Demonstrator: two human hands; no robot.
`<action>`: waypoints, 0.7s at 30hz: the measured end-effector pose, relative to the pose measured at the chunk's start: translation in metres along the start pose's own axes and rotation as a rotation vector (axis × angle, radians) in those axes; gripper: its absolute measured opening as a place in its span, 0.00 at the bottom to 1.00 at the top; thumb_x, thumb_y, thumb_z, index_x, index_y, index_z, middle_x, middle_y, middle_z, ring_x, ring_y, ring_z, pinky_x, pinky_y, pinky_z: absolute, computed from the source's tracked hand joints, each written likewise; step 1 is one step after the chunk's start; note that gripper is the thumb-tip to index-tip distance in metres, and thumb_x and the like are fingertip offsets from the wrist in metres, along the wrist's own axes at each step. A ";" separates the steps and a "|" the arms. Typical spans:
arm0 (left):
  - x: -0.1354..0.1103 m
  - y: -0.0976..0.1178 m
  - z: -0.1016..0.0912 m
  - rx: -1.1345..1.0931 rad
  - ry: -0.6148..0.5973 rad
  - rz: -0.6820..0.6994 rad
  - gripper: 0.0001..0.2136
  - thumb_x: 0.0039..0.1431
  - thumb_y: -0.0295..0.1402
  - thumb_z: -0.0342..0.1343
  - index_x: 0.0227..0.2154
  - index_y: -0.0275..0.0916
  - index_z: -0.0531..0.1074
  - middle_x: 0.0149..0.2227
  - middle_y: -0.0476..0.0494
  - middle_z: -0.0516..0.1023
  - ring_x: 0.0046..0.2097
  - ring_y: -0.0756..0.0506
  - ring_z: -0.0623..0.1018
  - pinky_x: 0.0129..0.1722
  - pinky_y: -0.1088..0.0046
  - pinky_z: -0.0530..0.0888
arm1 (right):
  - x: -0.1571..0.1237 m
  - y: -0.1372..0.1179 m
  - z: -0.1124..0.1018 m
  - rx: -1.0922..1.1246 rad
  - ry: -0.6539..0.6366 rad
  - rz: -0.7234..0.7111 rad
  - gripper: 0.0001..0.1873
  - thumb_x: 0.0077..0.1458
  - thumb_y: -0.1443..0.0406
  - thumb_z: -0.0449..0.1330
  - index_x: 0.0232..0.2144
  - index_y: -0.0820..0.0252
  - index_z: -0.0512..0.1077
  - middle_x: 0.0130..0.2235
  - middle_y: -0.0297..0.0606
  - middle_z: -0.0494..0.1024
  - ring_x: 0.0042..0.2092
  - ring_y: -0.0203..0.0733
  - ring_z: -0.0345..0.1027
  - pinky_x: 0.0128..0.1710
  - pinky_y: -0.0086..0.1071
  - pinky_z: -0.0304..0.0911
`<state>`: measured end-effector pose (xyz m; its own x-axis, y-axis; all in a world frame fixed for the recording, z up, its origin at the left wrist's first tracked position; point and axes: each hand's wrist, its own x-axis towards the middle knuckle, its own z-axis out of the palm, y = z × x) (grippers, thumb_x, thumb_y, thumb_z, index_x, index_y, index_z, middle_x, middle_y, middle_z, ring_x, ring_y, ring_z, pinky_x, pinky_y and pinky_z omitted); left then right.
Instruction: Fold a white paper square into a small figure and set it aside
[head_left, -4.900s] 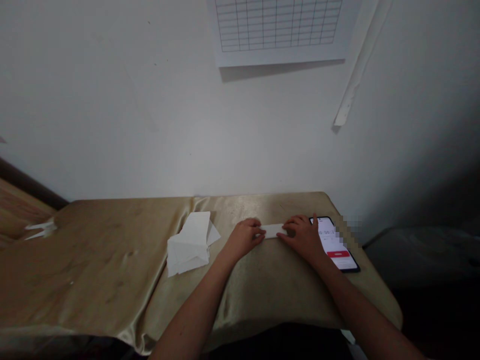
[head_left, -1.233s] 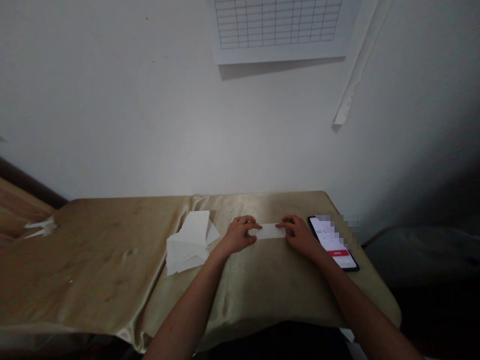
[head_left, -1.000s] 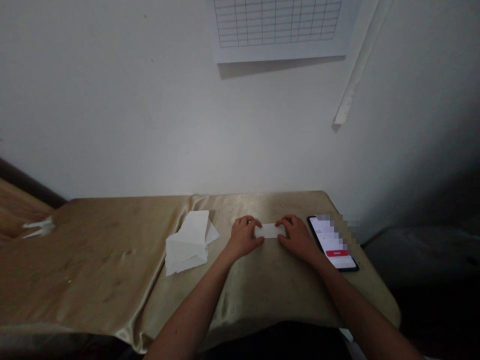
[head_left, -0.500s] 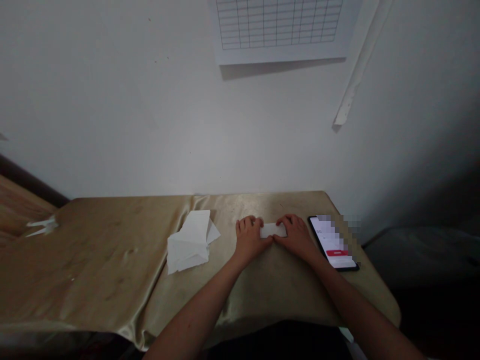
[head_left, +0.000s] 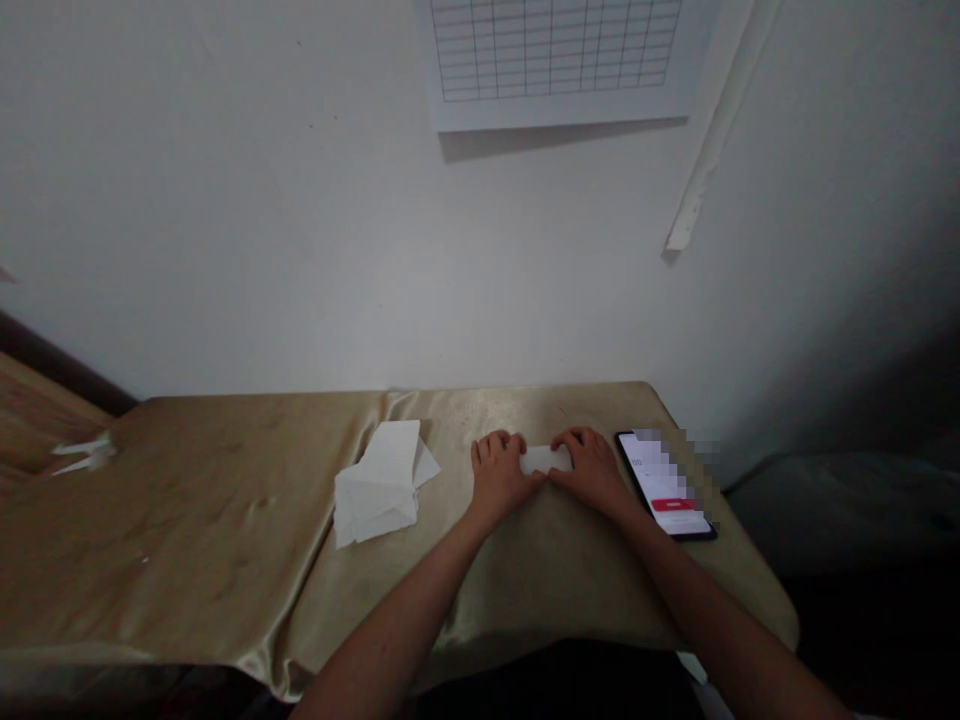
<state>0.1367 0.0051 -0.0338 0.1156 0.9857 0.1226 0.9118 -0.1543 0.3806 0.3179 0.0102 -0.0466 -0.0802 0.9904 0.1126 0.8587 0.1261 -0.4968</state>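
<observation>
A small white piece of paper [head_left: 546,459] lies on the cloth-covered table between my hands. My left hand [head_left: 498,470] grips its left end, thumb on the near edge and fingertips at the far edge. At the right end my right hand [head_left: 589,467] grips it in the same way. The two thumbs nearly meet at the paper's near edge. To the left of my hands rests a loose pile of white paper sheets [head_left: 382,490], some with torn edges.
A phone [head_left: 682,522] with a lit screen lies right of my right hand. The table's gold cloth [head_left: 202,520] has a raised fold left of the pile. Behind stands a white wall [head_left: 300,250] with a printed grid sheet [head_left: 562,112]. White strips [head_left: 88,455] lie far left.
Almost nothing differs. Both hands keep their hold on the small paper, and the thumbs have shifted very slightly along its near edge.
</observation>
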 end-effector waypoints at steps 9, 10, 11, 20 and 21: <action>0.005 -0.011 -0.007 -0.013 -0.090 0.020 0.19 0.50 0.40 0.62 0.46 0.48 0.71 0.54 0.44 0.67 0.59 0.36 0.64 0.65 0.55 0.54 | 0.003 0.004 -0.011 0.007 -0.086 -0.019 0.22 0.47 0.65 0.64 0.48 0.50 0.74 0.53 0.39 0.67 0.58 0.49 0.58 0.61 0.42 0.49; 0.006 -0.013 -0.008 -0.013 -0.098 0.028 0.19 0.50 0.40 0.62 0.46 0.48 0.71 0.54 0.44 0.67 0.59 0.36 0.64 0.65 0.54 0.54 | 0.003 0.005 -0.011 0.008 -0.093 -0.021 0.22 0.47 0.65 0.64 0.48 0.50 0.74 0.53 0.39 0.67 0.59 0.49 0.57 0.61 0.42 0.49; 0.006 -0.015 -0.009 -0.012 -0.106 0.035 0.19 0.50 0.39 0.62 0.47 0.49 0.71 0.55 0.44 0.67 0.59 0.36 0.64 0.65 0.54 0.54 | 0.004 0.007 -0.012 0.012 -0.100 -0.022 0.23 0.47 0.66 0.64 0.48 0.50 0.74 0.53 0.39 0.67 0.59 0.49 0.57 0.61 0.43 0.50; 0.012 -0.034 -0.015 0.011 -0.191 0.147 0.20 0.54 0.33 0.58 0.51 0.54 0.71 0.57 0.47 0.67 0.62 0.37 0.64 0.65 0.52 0.55 | 0.010 0.020 -0.012 0.056 -0.138 -0.065 0.24 0.46 0.70 0.62 0.48 0.49 0.76 0.53 0.39 0.68 0.58 0.47 0.60 0.60 0.42 0.53; 0.012 -0.035 -0.016 0.009 -0.195 0.154 0.20 0.54 0.33 0.58 0.51 0.54 0.71 0.57 0.47 0.67 0.62 0.38 0.64 0.65 0.53 0.55 | 0.011 0.021 -0.012 0.053 -0.138 -0.071 0.24 0.46 0.71 0.62 0.48 0.49 0.76 0.53 0.39 0.68 0.58 0.47 0.60 0.60 0.42 0.53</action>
<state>0.1001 0.0211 -0.0314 0.3265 0.9452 -0.0007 0.8810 -0.3041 0.3624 0.3414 0.0227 -0.0459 -0.2119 0.9768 0.0322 0.8207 0.1957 -0.5368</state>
